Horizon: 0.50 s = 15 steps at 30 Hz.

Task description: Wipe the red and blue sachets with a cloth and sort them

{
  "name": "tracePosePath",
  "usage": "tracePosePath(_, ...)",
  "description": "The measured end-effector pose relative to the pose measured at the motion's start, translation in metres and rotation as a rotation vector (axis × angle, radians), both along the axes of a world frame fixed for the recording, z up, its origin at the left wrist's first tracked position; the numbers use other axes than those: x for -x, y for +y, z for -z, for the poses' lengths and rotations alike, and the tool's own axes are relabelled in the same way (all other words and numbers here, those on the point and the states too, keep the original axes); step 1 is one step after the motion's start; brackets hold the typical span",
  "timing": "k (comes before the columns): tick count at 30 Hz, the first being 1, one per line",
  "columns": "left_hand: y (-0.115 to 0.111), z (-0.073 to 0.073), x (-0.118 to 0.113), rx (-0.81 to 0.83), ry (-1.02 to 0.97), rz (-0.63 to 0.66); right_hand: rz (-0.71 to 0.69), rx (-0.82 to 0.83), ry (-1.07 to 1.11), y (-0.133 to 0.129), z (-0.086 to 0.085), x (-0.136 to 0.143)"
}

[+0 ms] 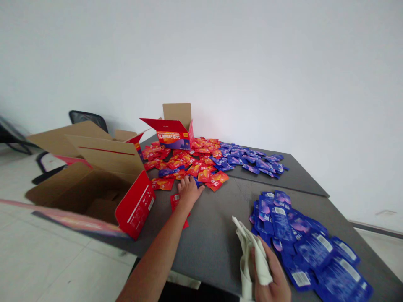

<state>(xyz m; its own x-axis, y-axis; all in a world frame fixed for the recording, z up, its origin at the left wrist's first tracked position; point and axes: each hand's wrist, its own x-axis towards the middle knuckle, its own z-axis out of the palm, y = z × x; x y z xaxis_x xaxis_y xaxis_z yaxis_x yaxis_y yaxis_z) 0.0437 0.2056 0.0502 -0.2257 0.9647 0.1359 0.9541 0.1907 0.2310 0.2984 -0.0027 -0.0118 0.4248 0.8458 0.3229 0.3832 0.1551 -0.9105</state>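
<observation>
A: Where is the left hand (pixel 188 193)?

B: It reaches over the worktop (pixel 217 228), at the near edge of the red packets (pixel 176 161). A blue packet (pixel 197 182) shows between its forefinger and thumb, toward 1 o'clock from the middle of the hand.

A: Are those fingers closed on it?

B: No, the thumb stands apart from the other fingers, and their tips rest among the packets. The hand covers much of the blue packet, so its long axis cannot be told.

A: Which hand is nearer to it?

B: The left, clearly. The right hand (pixel 274 279) is well apart, toward 5 o'clock from that packet.

A: What does the right hand have?

B: Its fingers are clamped on a folded pale cloth (pixel 262 260), which rises from the grip toward 11 o'clock. Whether it is a bag cannot be told.

A: And around them?

B: A loose pile of blue packets (pixel 310 243) lies just beside the right hand, toward 2 o'clock. From the left hand, a large open box (pixel 138 205) is toward 9 o'clock, and a smaller upright box (pixel 174 138) toward 11, among red packets. A separate red packet (pixel 174 201) lies partly under the left forearm.
</observation>
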Motion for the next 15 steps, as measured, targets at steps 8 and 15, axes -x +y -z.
tracePosePath(8,0.02,-0.01,-0.002,0.071,0.106,0.064,-0.016,0.021,-0.057,0.001,-0.006,-0.001)
tracePosePath(15,0.039,-0.021,-0.002,0.164,0.074,0.138,-0.055,-0.012,-0.086,0.002,-0.001,-0.004)
